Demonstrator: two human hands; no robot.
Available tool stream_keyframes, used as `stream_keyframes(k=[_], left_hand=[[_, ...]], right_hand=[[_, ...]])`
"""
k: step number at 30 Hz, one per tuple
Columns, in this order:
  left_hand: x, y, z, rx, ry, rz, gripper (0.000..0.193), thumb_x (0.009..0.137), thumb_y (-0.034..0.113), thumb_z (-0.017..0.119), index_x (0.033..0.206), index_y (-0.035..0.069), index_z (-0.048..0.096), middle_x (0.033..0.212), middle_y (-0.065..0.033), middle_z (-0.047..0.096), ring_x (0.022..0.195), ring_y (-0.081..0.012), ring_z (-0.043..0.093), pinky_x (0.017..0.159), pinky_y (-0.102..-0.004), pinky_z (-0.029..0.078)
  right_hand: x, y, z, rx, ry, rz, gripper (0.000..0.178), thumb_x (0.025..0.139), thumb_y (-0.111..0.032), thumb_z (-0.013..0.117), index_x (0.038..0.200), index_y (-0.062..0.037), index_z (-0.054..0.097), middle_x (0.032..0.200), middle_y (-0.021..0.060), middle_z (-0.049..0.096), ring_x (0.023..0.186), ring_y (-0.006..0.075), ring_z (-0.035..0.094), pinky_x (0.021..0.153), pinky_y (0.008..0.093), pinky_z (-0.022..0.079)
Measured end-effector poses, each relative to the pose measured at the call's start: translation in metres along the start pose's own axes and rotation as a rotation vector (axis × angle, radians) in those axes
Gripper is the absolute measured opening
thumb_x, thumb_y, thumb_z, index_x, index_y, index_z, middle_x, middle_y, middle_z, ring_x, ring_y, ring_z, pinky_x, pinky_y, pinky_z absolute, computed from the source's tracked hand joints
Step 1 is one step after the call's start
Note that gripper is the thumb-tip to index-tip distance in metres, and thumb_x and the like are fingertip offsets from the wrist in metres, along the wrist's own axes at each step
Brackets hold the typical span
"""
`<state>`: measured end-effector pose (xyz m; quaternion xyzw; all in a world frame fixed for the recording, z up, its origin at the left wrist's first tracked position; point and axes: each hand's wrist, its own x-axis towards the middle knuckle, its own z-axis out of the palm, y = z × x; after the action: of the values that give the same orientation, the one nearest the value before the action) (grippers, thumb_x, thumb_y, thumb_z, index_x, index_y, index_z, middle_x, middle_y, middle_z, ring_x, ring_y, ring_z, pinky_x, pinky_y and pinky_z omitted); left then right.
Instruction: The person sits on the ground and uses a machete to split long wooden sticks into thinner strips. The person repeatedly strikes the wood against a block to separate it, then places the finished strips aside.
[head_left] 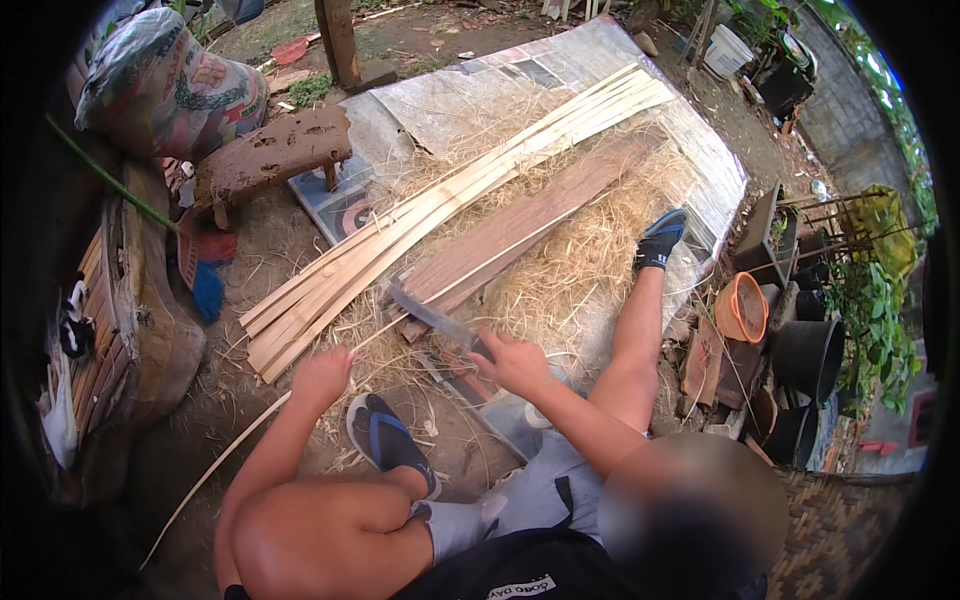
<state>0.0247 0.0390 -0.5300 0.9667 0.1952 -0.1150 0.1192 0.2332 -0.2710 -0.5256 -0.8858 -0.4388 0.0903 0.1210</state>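
My left hand (322,378) is closed round a thin, pale wooden strip (220,462). One end trails down to the lower left, while the other runs up onto a dark brown board (540,222). In my right hand (512,364) is a knife (432,314) with a broad grey blade, gripped by its handle. The blade lies across the strip near the board's close end; whether it cuts into it I cannot tell. Left of the board, a fanned bundle of flat pale slats (440,212) lies lengthwise. Curly shavings (570,270) are heaped around the board.
A printed sheet (715,185) lies under the work. At the left are a low brown bench (270,155), a stuffed sack (175,85) and a slatted wooden seat (110,330). An orange pot (741,307) and black pots (808,358) stand right. My legs flank the work.
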Motion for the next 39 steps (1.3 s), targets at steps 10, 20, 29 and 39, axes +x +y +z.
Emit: stream_keyframes(k=[10,20,29,39], left_hand=[[-0.026,-0.034,-0.002,-0.097,-0.018,0.035,0.037,0.106,0.035,0.046,0.097,0.003,0.063,0.081,-0.0258,0.068,0.081,-0.0460,0.068,0.075,-0.0556,0.053],[-0.022,-0.015,-0.009,-0.503,-0.136,0.020,0.041,0.107,0.032,0.045,0.090,0.001,0.065,0.077,-0.0232,0.066,0.073,-0.0448,0.064,0.072,-0.0514,0.051],[-0.038,-0.062,-0.018,-0.868,-0.549,-0.313,0.050,0.110,0.040,0.043,0.082,0.003,0.063,0.065,-0.0037,0.058,0.062,-0.0127,0.056,0.059,-0.0312,0.046],[-0.076,-0.113,-0.026,-0.912,-0.617,-0.366,0.050,0.108,0.046,0.046,0.081,0.008,0.061,0.064,0.0038,0.050,0.057,-0.0083,0.045,0.053,-0.0249,0.039]], right_hand=[[0.038,0.183,-0.044,-0.099,0.243,0.648,0.045,0.101,-0.051,0.054,0.113,-0.0098,0.066,0.087,0.0219,0.073,0.079,0.0439,0.071,0.070,0.0549,0.055],[0.037,0.010,-0.012,0.073,-0.040,-0.002,0.051,0.100,-0.057,0.053,0.125,-0.0131,0.060,0.085,0.0186,0.071,0.077,0.0392,0.072,0.065,0.0503,0.057],[0.041,0.050,0.000,0.122,0.014,0.207,0.048,0.101,-0.054,0.053,0.118,-0.0103,0.065,0.086,0.0201,0.072,0.077,0.0413,0.071,0.068,0.0523,0.057],[0.024,0.089,-0.003,0.092,0.040,0.179,0.045,0.100,-0.054,0.055,0.119,-0.0150,0.064,0.086,0.0164,0.073,0.078,0.0393,0.072,0.068,0.0507,0.057]])
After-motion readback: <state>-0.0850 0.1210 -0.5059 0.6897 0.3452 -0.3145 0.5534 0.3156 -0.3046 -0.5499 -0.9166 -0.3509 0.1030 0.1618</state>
